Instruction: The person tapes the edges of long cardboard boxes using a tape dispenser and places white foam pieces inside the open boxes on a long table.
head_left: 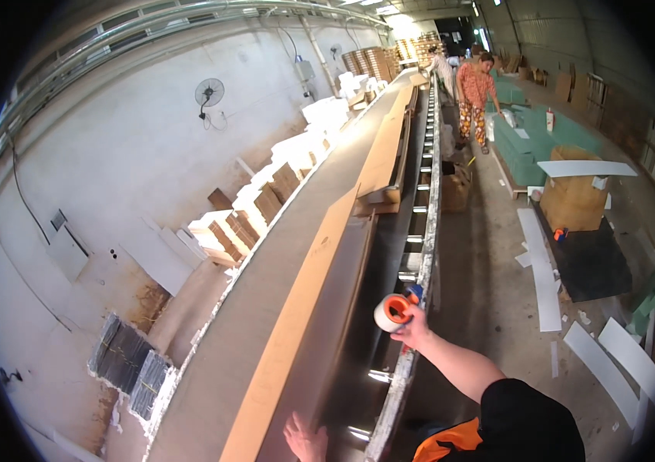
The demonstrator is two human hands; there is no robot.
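Gripping a tape dispenser (394, 311), the right hand (414, 329) is closed around its handle at the right edge of the conveyor (266, 292), over the metal side rail (420, 269). The dispenser carries a white roll with an orange core, and the roll's open face is turned toward the camera, with the roll leaning in over the conveyor and the handle pointing back toward the person. The forearm comes in from the lower right, out of a black and orange sleeve (497, 423).

The left hand (306, 439) lies at the lower edge of the picture, fingers spread apart and flat, pressing on the near end of a long cardboard box (304, 308). It holds nothing. The box is a narrow tan carton lying along the conveyor, its long axis running from the near end by the left hand away toward the far end of the hall. A second long carton (384, 146) lies farther along the same line, end to end with the first.

Stacks of white foam and brown board (266, 200) sit along the conveyor's left edge, by the wall. A wall fan (209, 92) hangs above them. On the floor to the right lie white strips (543, 262), and another person (475, 96) stands far off beside green stacks (528, 146).
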